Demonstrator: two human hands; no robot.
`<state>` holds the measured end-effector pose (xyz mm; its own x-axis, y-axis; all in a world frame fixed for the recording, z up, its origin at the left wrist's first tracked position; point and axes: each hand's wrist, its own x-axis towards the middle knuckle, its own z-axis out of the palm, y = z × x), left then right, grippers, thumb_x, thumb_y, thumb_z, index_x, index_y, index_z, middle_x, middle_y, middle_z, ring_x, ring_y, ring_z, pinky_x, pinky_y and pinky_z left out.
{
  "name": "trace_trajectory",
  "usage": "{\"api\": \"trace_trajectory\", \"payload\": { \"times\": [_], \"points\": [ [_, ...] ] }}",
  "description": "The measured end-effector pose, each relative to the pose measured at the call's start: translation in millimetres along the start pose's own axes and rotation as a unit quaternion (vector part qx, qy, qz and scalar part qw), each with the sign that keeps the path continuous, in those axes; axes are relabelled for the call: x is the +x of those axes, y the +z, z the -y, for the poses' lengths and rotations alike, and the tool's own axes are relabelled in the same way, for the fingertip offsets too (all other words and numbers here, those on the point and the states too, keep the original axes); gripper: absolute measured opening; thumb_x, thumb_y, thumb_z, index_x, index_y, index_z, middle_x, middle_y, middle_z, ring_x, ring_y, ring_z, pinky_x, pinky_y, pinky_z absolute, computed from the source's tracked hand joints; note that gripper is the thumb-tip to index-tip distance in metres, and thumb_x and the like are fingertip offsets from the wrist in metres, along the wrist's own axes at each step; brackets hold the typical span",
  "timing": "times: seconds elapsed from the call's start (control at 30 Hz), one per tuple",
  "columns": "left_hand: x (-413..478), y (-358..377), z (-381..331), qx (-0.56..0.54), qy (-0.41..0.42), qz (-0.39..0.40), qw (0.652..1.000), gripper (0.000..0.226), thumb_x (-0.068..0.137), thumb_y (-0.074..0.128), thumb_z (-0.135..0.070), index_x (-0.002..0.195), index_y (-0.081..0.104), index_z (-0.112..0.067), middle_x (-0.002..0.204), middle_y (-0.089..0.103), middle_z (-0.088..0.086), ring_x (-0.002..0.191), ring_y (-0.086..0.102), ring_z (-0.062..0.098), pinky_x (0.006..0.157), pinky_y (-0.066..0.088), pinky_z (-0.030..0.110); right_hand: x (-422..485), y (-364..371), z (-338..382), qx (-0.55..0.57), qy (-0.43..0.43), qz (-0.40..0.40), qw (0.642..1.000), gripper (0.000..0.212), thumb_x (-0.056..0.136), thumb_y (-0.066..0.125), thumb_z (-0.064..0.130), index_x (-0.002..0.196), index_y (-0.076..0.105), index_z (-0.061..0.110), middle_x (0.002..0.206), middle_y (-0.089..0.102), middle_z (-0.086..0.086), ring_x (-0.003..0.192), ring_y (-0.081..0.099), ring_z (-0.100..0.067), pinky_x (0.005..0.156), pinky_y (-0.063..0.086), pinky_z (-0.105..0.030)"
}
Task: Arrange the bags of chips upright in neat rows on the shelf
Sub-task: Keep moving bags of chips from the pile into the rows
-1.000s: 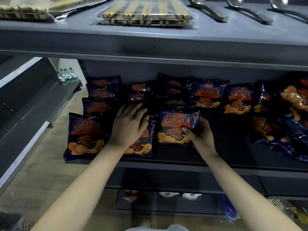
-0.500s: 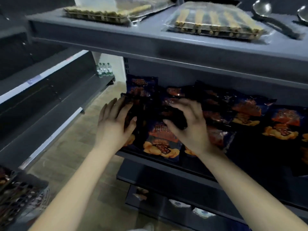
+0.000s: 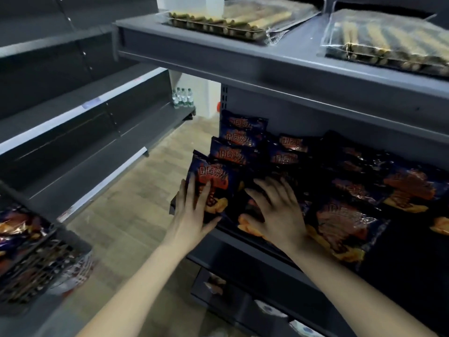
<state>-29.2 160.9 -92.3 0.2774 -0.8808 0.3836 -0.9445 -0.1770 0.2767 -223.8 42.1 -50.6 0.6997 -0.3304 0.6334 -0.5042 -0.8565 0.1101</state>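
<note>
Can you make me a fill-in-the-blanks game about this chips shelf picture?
1. The left hand and right hand both lie on bags of ____.
2. The stick trays lie on the shelf ____ the chips.
3. The basket with more bags is on the person's ____ side.

Missing words: chips; above; left.
</note>
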Motion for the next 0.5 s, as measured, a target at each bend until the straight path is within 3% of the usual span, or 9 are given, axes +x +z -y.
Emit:
{"api": "trace_trajectory", "payload": {
  "times": [0.17,0.27,0.5],
  "points": [
    [5,8,7,-0.011,0.06,0.004,0.998,0.059,0.091,0.043,-0.049,0.143,0.017,-0.049,0.157,0.001,0.012,0.139,0.0,0.05,0.101,0.025,0.069,-1,7,-3,-0.006,-0.005,-0.009,1.0,0.041,0.082,0.064,0.048,0.107,0.067,0.016,0.124,0.061,-0.008,0.121,0.05,-0.029,0.107,0.034,-0.051],
    [9,12,10,-0.018,0.072,0.013,0.997,0.05,0.094,0.031,-0.053,0.142,0.015,-0.054,0.157,0.004,0.012,0.138,-0.005,0.051,0.099,0.023,0.072,1,9,-4,-0.008,-0.004,-0.003,1.0,0.039,0.083,0.062,0.048,0.106,0.069,0.017,0.126,0.061,-0.007,0.122,0.051,-0.028,0.107,0.034,-0.05],
    [9,14,10,-0.029,0.058,0.029,0.997,0.062,0.085,0.041,-0.048,0.14,0.014,-0.057,0.158,-0.004,0.005,0.14,-0.015,0.044,0.104,0.02,0.069,4,9,-5,-0.02,-0.002,0.037,0.999,0.044,0.088,0.052,0.047,0.117,0.065,0.017,0.139,0.051,-0.005,0.131,0.044,-0.025,0.109,0.031,-0.049]
  ]
}}
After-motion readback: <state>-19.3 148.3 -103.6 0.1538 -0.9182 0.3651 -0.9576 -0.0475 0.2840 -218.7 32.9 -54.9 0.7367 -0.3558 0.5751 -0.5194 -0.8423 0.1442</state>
